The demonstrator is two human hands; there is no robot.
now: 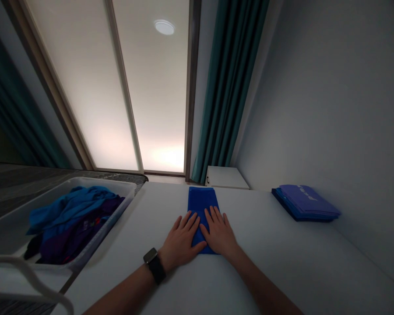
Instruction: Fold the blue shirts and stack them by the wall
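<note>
A blue cloth (202,199), folded into a long narrow rectangle, lies flat on the white table (157,199). It looks like a garment, though its kind is not plain. Across its left edge rests my left hand (184,238), palm down with the fingers stretched out; a black watch is on that wrist. My right hand (218,232) lies flat over the cloth's right side, fingers spread. Both hands press on the cloth without gripping it, and they hide part of its lower half.
At the left stands a white plastic bin (131,192) holding rumpled blue and purple clothes (75,214). A stack of folded clothes (305,201), purple on top, sits at the table's right by the wall. A small white cabinet (226,177) is beyond the far edge.
</note>
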